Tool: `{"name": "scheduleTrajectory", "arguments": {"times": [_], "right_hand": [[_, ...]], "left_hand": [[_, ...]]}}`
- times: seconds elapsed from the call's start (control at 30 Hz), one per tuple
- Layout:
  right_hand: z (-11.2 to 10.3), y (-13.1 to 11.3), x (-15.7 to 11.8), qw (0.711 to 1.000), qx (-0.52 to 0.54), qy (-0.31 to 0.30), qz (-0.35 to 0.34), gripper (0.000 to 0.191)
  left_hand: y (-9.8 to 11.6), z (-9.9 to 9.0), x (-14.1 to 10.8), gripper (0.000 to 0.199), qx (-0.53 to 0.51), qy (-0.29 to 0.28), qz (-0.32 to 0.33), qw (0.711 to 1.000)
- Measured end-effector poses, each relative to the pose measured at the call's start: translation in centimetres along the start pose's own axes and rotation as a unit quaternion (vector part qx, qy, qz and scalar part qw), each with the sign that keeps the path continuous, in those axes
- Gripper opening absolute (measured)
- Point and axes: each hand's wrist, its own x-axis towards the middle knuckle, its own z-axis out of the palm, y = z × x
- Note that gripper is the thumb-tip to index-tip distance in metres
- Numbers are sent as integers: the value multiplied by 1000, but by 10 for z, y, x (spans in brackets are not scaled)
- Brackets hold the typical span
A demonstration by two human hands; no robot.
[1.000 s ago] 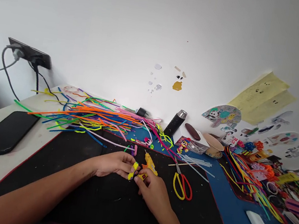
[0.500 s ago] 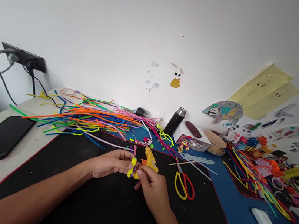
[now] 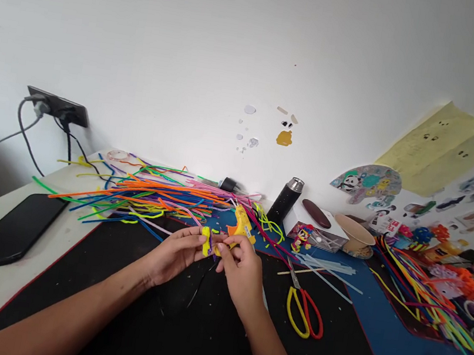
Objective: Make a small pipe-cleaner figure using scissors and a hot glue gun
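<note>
Between my two hands is a small yellow and purple fuzzy piece (image 3: 206, 242), held over the black mat (image 3: 144, 318). My left hand (image 3: 177, 253) grips its left side between thumb and fingers. My right hand (image 3: 242, 270) pinches its right side, and the fingertips hide part of it. Just behind my right hand lies a yellow glue gun (image 3: 241, 226), partly covered by the fingers. Scissors (image 3: 304, 312) with one yellow and one red handle rest on the mat to the right.
Colourful pipe cleaners (image 3: 145, 192) lie in a heap at the back left. A black flask (image 3: 286, 200), a white box (image 3: 314, 227) and a small figure (image 3: 300, 238) stand behind the scissors. A black phone-like slab (image 3: 10, 232) lies at left, translucent sticks (image 3: 330, 265) at right.
The view has shifted, so most objects appear further right and slightly lower. Both hands have moved up a little in the picture, closer to the glue gun, still holding the yellow and purple piece.
</note>
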Motion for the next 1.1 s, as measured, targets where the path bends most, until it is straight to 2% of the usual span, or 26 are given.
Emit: {"name": "scheduleTrajectory", "arguments": {"times": [0.3, 0.5, 0.7, 0.83, 0.97, 1.1], "right_hand": [[22, 1, 38, 981, 185, -33, 42, 41], [31, 1, 51, 973, 220, -29, 71, 51], [33, 7, 48, 962, 254, -38, 90, 55], [29, 10, 43, 946, 288, -84, 125, 46], [24, 8, 42, 930, 329, -117, 117, 45], [18, 7, 44, 922, 351, -118, 116, 44]], "left_hand": [[14, -3, 3, 18, 1, 69, 79, 994], [18, -4, 4, 16, -3, 86, 106, 991], [16, -5, 4, 18, 5, 82, 108, 991], [15, 2, 0, 19, 7, 66, 106, 992], [14, 7, -2, 19, 17, 42, 102, 994], [11, 6, -2, 20, 29, 31, 95, 995]]}}
